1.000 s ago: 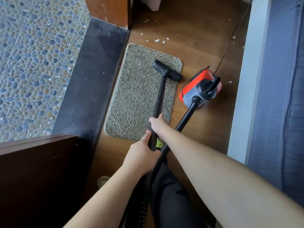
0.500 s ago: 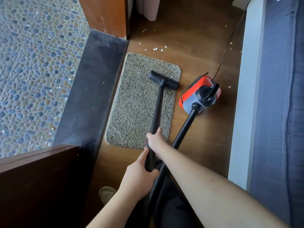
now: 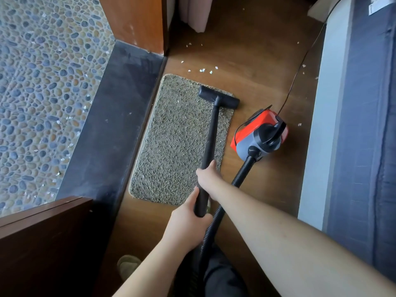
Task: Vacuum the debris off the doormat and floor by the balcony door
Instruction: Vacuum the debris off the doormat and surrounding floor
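Black wand (image 3: 211, 137), one, gripped by two hands, left hand (image 3: 188, 224) and right hand (image 3: 206, 175), fingers curled around it; one nozzle (image 3: 218, 100) rests on one doormat (image 3: 171, 146).

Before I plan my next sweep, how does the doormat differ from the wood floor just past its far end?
The doormat is shaggy grey-brown pile with at most a fleck or two showing; the wood floor is smooth, glossy brown with scattered white debris in plain sight. The nozzle rests on the doormat's far right corner, not on that floor patch. Both lie beside the dark door threshold.
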`<action>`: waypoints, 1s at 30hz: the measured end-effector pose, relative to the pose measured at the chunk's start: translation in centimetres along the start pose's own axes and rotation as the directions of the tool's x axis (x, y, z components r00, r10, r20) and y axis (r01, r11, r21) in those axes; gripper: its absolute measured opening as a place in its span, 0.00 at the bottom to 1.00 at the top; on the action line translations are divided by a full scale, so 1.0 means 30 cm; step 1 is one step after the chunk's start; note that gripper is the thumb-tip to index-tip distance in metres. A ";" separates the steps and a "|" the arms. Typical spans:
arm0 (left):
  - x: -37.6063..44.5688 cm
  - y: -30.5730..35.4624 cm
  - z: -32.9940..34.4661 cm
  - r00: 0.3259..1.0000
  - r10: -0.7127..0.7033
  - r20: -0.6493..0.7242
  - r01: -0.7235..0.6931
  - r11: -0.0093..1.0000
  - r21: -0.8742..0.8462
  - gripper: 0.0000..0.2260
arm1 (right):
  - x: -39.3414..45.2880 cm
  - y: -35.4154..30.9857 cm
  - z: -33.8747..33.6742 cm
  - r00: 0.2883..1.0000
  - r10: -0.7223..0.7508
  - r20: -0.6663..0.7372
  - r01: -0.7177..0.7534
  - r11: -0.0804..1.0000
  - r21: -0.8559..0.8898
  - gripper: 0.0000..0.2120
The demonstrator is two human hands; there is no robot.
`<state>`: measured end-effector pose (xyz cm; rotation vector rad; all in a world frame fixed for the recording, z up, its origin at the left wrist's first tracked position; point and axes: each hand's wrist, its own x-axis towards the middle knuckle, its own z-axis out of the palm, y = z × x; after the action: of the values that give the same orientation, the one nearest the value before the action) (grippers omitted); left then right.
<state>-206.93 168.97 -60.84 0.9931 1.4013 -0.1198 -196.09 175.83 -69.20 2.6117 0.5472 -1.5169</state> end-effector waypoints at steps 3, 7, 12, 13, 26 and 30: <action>-0.035 -0.037 -0.018 1.000 0.000 -0.003 0.000 1.000 0.008 0.34 | -0.031 0.020 0.045 1.000 0.013 0.008 -0.012 0.998 -0.060 0.33; -0.091 -0.102 -0.051 1.000 0.001 0.006 -0.001 1.000 -0.001 0.32 | -0.086 0.051 0.113 1.000 0.018 0.025 -0.015 0.992 -0.122 0.35; -0.182 -0.220 -0.063 0.999 -0.014 -0.035 0.014 1.000 -0.012 0.34 | -0.190 0.108 0.192 0.996 0.030 0.084 -0.015 0.984 -0.175 0.35; -0.204 -0.241 -0.062 0.999 -0.017 -0.048 0.015 1.000 -0.023 0.34 | -0.206 0.121 0.215 0.995 0.031 0.099 -0.013 0.984 -0.178 0.36; -0.132 -0.172 -0.045 0.998 0.015 -0.056 -0.019 0.998 -0.065 0.34 | -0.125 0.070 0.166 0.999 -0.014 0.039 0.020 0.991 -0.131 0.33; -0.068 -0.089 -0.090 0.998 0.007 -0.065 -0.010 0.999 -0.049 0.32 | -0.088 -0.031 0.120 1.000 -0.021 0.015 0.023 0.993 -0.113 0.31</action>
<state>-211.10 168.08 -60.06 0.9688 1.4521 -0.0468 -200.57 175.13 -68.69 2.5169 0.6426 -1.4633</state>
